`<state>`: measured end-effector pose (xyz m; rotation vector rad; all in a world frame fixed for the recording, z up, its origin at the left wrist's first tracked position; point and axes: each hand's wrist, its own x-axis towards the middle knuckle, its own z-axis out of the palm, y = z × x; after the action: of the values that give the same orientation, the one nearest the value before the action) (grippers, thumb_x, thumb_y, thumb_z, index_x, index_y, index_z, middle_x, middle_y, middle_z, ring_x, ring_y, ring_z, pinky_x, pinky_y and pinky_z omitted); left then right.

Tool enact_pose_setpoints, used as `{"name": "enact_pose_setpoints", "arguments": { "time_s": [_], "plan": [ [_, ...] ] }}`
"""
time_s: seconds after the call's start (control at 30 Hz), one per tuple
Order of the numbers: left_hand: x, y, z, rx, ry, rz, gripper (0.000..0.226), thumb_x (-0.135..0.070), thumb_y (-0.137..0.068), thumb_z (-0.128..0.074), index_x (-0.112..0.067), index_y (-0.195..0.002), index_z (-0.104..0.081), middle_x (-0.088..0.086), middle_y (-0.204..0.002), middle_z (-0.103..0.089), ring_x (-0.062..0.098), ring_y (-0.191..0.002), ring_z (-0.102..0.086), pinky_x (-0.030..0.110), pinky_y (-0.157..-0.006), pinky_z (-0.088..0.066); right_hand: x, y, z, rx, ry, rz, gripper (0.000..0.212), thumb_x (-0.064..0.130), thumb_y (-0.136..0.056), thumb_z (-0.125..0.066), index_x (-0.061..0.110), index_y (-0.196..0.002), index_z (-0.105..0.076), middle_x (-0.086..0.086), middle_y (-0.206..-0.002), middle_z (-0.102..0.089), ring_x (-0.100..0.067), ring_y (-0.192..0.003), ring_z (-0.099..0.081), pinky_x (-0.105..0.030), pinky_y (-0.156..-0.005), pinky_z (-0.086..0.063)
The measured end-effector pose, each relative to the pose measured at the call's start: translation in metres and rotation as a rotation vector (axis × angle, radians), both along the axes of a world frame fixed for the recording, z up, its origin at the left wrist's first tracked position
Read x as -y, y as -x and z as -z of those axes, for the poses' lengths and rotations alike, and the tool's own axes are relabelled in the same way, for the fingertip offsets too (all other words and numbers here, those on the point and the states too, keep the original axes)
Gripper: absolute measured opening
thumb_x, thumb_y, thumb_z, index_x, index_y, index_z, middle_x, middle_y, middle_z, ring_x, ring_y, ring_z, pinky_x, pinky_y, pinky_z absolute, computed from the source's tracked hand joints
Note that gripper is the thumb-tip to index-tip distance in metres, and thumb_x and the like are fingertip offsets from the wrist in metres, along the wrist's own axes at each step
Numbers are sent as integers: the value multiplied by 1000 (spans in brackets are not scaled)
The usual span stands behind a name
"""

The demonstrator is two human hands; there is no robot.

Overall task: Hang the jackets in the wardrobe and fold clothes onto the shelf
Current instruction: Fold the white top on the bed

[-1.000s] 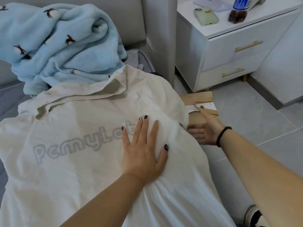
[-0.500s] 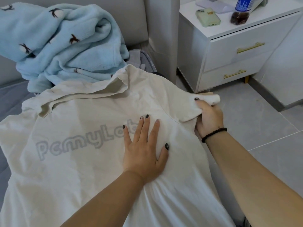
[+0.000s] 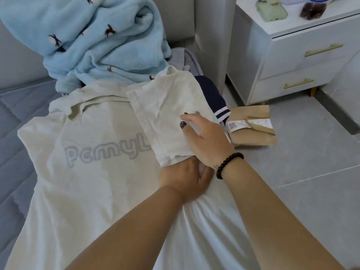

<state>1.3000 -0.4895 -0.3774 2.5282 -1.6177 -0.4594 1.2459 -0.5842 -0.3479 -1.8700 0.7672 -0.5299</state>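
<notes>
On the bed (image 3: pixel 17 121), our cream shirt (image 3: pixel 93 191) lies flat, its sleeve (image 3: pixel 165 117) folded inward. Our right hand (image 3: pixel 204 141) presses it, fingers spread; left hand (image 3: pixel 183 178) flat beneath. Blue robe (image 3: pixel 93 39) at eleven o'clock waits; folding looks barely begun.

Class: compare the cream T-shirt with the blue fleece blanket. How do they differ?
The cream T-shirt lies spread flat, one sleeve folded in; the blue fleece blanket sits bunched in a heap. The T-shirt bears grey lettering; the blanket carries small dark motifs. Both rest on the bed.
</notes>
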Motion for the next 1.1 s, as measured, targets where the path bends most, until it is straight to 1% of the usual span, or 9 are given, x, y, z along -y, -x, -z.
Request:
{"name": "enact_pose_setpoints", "arguments": {
  "time_s": [0.1,0.17,0.27,0.37,0.5,0.7,0.83,0.97,1.1],
  "plan": [
    [-1,-1,3,94,134,56,34,-56,-93,-29,-31,-77,-45,-5,-88,-65,21,-86,-61,27,-66,-38,0,-1,18,62,-159,90,35,29,-102,-40,24,-133,-55,5,-149,-40,0,-140,-26,-7,-102,-22],
    [0,-2,4,178,154,85,47,-57,-92,-24,-28,-105,-59,-3,-109,-67,22,-101,-61,31,-81,-42,2,1,28,166,-233,173,32,25,-101,-43,23,-129,-59,3,-150,-39,7,-133,-31,1,-98,-24],
    [-6,-1,7,214,156,72,53,-56,-93,-23,-27,-121,-58,-4,-119,-65,23,-111,-58,35,-91,-39,0,1,39,105,-46,130,31,18,-100,-44,23,-124,-62,-3,-148,-43,15,-127,-28,-3,-102,-28],
    [-26,-1,9,238,188,90,49,-50,-96,-30,-20,-124,-57,1,-124,-64,26,-118,-57,40,-102,-39,0,1,40,113,-51,106,35,12,-97,-48,19,-129,-58,0,-146,-46,1,-140,-24,-18,-113,-27],
    [-73,-12,17,278,139,37,65,-54,-98,-19,-18,-151,-32,6,-156,-32,26,-147,-25,46,-119,-15,-3,-2,38,-235,318,-60,55,35,-92,-54,33,-144,-38,8,-158,-19,-9,-147,-3,-32,-119,-9],
    [-90,-10,25,118,379,-131,65,-43,-87,-45,-6,-141,-44,12,-154,-34,25,-146,-25,39,-120,-14,-3,-31,18,-547,380,-115,62,38,-93,-44,36,-150,-20,0,-161,-1,-19,-148,5,-39,-118,-5],
    [-93,-9,23,68,458,-244,54,-39,-81,-48,-11,-128,-44,12,-154,-29,28,-144,-27,39,-119,-12,-10,-74,20,-392,368,-129,56,23,-96,-36,27,-150,-23,-3,-161,-3,-19,-148,6,-39,-120,4],
    [-92,-14,19,19,635,-240,39,-27,-78,-48,-13,-114,-46,14,-150,-34,26,-133,-38,35,-113,-19,-15,-78,36,-411,504,-68,59,32,-92,-20,29,-152,-19,-1,-161,-8,-19,-148,3,-39,-120,2],
    [-65,-69,-5,199,677,-203,34,-20,-78,-48,-13,-111,-51,12,-136,-53,23,-123,-49,33,-97,-30,-17,-78,41,-402,567,-53,74,42,-81,-4,29,-152,-18,0,-161,-10,-19,-148,1,-38,-120,1]
  ]
}}
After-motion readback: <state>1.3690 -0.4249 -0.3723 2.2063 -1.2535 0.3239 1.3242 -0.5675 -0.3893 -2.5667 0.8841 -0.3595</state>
